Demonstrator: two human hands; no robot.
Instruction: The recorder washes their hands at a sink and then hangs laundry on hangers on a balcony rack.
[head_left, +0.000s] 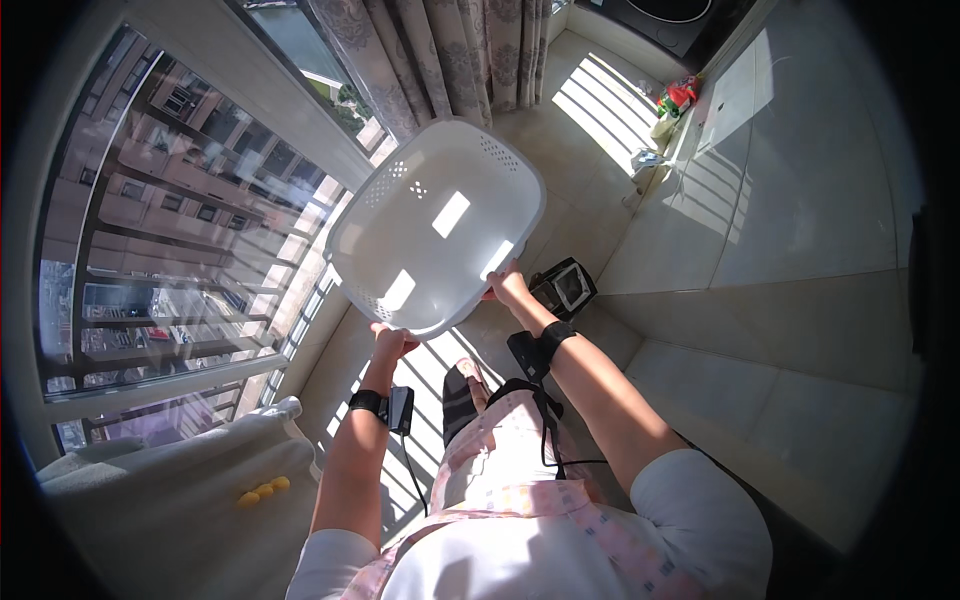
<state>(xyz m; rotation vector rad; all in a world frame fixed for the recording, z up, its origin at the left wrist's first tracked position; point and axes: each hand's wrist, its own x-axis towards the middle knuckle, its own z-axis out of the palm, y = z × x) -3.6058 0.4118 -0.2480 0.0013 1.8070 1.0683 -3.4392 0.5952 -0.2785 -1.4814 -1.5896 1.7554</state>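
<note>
A white plastic basket (442, 217) with small holes near its corners is held out in front of me, its inside facing up. Apart from patches of sunlight, nothing shows in it. My left hand (391, 341) grips the rim at the near left corner, fingers partly hidden under it. On the near right side, my right hand (507, 283) is closed on the rim. Both forearms wear black straps with small dark devices and cables.
At my left are a window (187, 225) with bars outside and a white cloth cover (172, 525) with yellow pieces on it. A patterned curtain (450, 52) hangs ahead. Right of the basket, a black-framed container (566, 289) stands on the floor; colourful bags (679, 96) lie by the tiled wall.
</note>
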